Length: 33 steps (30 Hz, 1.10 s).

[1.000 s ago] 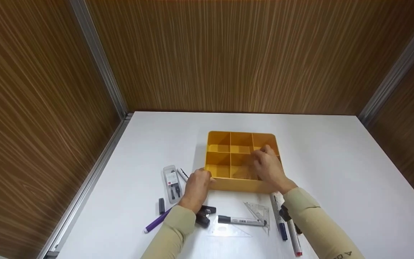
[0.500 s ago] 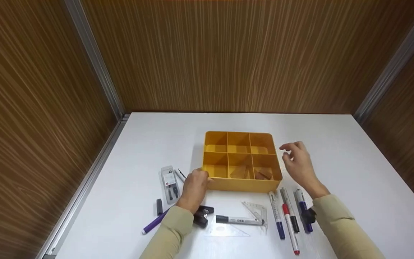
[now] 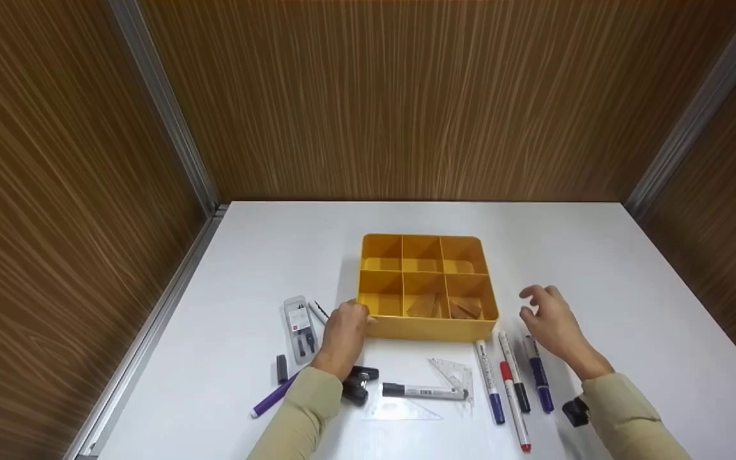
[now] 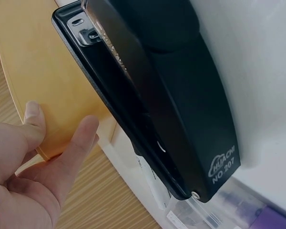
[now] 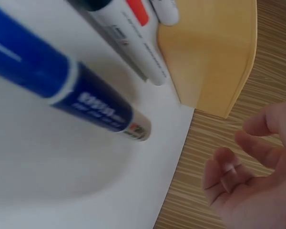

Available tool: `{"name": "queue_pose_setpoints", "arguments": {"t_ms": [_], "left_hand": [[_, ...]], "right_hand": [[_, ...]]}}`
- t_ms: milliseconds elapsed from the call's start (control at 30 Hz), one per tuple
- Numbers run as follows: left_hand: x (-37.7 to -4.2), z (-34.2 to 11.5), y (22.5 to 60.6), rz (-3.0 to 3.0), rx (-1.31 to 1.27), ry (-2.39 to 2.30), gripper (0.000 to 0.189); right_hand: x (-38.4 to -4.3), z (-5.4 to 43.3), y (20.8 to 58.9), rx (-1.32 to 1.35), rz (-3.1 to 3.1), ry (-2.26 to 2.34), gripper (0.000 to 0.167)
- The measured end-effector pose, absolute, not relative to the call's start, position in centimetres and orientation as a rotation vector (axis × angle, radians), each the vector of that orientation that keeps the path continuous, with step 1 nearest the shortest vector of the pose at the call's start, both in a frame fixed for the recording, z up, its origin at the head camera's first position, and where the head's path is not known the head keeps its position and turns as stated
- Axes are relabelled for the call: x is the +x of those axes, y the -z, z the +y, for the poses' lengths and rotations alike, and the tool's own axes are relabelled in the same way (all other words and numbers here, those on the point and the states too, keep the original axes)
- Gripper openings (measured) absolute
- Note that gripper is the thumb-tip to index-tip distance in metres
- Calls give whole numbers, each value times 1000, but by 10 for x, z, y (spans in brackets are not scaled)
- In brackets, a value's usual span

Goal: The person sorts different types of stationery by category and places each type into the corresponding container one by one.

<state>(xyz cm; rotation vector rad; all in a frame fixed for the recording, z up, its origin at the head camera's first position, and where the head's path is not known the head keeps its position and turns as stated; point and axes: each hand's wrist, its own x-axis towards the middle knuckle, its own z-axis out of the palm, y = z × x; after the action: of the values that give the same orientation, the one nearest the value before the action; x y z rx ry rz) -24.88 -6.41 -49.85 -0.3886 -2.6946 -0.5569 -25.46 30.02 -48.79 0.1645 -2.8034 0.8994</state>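
A yellow six-compartment box (image 3: pixel 432 329) stands mid-table. My left hand (image 3: pixel 344 335) grips its near left corner, thumb and fingers on either side of the wall in the left wrist view. Clear triangular pieces lie in two near compartments, one in the middle (image 3: pixel 423 307) and one at the right (image 3: pixel 466 310). To the right of the box hovers my right hand (image 3: pixel 556 326), fingers loosely bent and holding nothing. A blue marker (image 5: pixel 100 98) lies near it. Below my left wrist is a black stapler (image 4: pixel 181 100), partly hidden by the sleeve in the head view.
Several markers lie at the right front, including a red-and-white one (image 3: pixel 516 409). A black-capped marker (image 3: pixel 425 391) overlaps clear set squares (image 3: pixel 454 372). Leftward are a compass case (image 3: pixel 301 329), a purple marker (image 3: pixel 272 399) and a dark eraser-like block (image 3: pixel 282 368). A black object (image 3: pixel 575 412) sits by the right sleeve.
My right hand has left the box's right-hand compartments and moved right, then toward the near side. The triangular piece in the near right compartment has come into view. My left hand keeps its grip.
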Motion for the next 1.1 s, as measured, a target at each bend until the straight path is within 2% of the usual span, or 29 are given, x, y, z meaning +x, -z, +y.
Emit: {"name": "queue_pose_setpoints", "arguments": {"t_ms": [267,467,700,1100], "left_hand": [[-248,-65,498,-2683,-375,563,21],[-248,-64,499,-2679,-373,553,19],[-249,-64,500,-2691,-369,572,21],[-247,-64,501,-2639,-379,531,23]], "right_hand": [[-225,309,504,127,-3047,-911,39],[-207,309,510,111,-3169,-876,49],[-203,306,516,12,-3308,-806,64],[-201,300,516,43,-3283,-777,66]]}}
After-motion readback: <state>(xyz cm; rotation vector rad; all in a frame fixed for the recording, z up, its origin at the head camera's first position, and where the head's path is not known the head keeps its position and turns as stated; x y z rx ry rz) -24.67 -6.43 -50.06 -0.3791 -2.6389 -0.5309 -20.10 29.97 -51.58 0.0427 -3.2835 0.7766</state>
